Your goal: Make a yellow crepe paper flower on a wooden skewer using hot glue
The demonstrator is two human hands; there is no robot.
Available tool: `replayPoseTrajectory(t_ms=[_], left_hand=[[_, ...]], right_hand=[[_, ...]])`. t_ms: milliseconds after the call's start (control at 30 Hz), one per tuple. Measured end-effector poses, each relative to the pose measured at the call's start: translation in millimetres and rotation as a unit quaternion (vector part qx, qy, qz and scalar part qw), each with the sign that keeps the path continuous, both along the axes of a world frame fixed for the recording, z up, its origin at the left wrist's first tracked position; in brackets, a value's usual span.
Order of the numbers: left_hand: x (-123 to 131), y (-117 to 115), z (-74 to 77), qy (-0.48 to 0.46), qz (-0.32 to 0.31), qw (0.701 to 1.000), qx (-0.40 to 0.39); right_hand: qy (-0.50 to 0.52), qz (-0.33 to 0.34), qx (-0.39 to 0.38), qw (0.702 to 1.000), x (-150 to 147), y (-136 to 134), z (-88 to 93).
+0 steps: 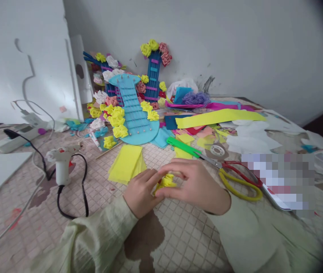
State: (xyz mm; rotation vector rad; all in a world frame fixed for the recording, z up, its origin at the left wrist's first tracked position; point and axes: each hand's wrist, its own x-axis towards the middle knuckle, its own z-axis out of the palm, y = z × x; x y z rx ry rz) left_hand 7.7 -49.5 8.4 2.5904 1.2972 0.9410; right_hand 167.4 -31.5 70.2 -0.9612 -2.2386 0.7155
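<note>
Between both hands is a crumpled yellow paper flower (167,181), held low over the table. My left hand (143,191) curls around its left side, and my right hand (191,184) pinches it from the right with thumb and fingers. Parts of the flower are hidden behind the fingers. Just beyond my left hand lies a stack of yellow tissue paper (126,163). Past my right hand, scissors (235,178) with red and yellow handles rest beside a green cutter (182,146).
A white glue gun (62,167) stands at left, its black cord (86,189) looped nearby. At the back, a light blue cardboard instrument shape (137,113) carries yellow paper flowers. A yellow strip (218,118) and a tape roll (217,150) lie at right, near a power strip's opposite side.
</note>
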Motion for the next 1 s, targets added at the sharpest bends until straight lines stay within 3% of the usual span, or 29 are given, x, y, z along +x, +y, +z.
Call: replayPoseTrajectory(t_ms=[167,333,467,567,667,767,833,900,1000], left_hand=[[0.1,1.0,-4.7,-0.017,0.02,1.0,-0.011],[-0.9,0.9,-3.5,-0.035,0.017,0.997,-0.06],[-1.6,-2.2,0.8,-0.06,-0.007,0.992,-0.107],[-3.0,-4.6,3.7,-0.113,-0.007,0.987,-0.115],[-4.1,-5.2,8.0,-0.204,-0.001,0.965,-0.166],[-3.8,-3.1,12.0,-0.313,-0.032,0.913,-0.261],[-3.0,-0.6,12.2,-0.375,-0.046,0.876,-0.299],[-2.1,2.1,9.8,-0.409,-0.039,0.856,-0.315],[-1.3,5.5,4.2,-0.416,-0.018,0.855,-0.309]], right_hand=[[-0.098,0.011,0.058,0.993,-13.3,3.1,-2.8],[-0.132,-0.022,0.086,0.987,-16.0,18.8,10.0],[-0.094,-0.156,0.091,0.979,5.7,59.2,18.3],[-0.158,-0.318,0.157,0.922,35.4,92.6,20.0],[-0.157,-0.37,0.176,0.899,57.6,108.8,18.6],[-0.148,-0.357,0.174,0.906,56.2,103.3,10.6],[-0.129,-0.311,0.153,0.929,43.7,90.9,2.0],[-0.038,-0.208,0.083,0.974,28.0,75.0,-6.3],[0.054,-0.065,-0.044,0.996,9.9,51.8,-13.9]])
